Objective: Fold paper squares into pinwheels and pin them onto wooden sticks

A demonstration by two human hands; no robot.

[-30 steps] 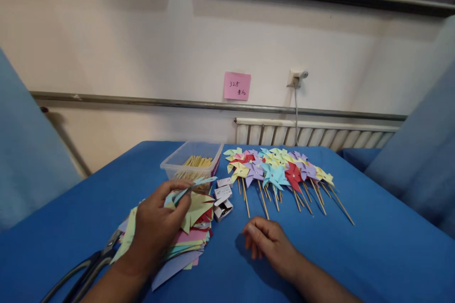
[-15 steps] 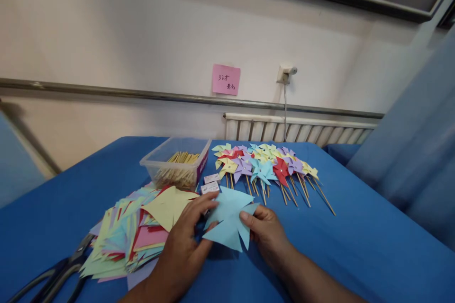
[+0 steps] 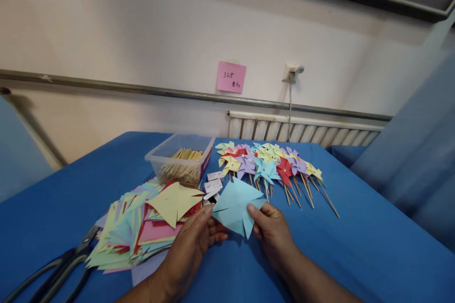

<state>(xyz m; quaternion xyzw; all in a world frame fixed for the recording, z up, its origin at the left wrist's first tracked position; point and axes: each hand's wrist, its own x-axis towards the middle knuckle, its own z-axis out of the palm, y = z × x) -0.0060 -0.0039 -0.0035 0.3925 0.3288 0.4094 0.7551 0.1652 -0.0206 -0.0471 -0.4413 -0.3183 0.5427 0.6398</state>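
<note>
A light-blue paper square (image 3: 236, 203), slit inward from its corners, is held up in front of me. My right hand (image 3: 272, 227) pinches its right side, thumb on the front face. At the left corner, my left hand (image 3: 194, 241) has its thumb by the edge and its curled fingers partly behind the sheet. Left of that hand lies a heap of cut coloured paper (image 3: 124, 232), topped by a slit yellow sheet (image 3: 174, 202). Just behind the blue paper are small white boxes (image 3: 213, 185), one partly hidden.
Black-handled scissors (image 3: 73, 260) lie at the front left. A clear plastic box (image 3: 170, 161) of thin wooden sticks stands behind the heap. Several finished pinwheels (image 3: 266, 165) on sticks lie at the back right of the blue-covered table (image 3: 341, 255). A radiator (image 3: 305, 129) is behind.
The blue paper has turned and risen slightly. My left hand has shifted from fingers over its front to its left corner, with fingers underneath. The camera view moved slightly.
</note>
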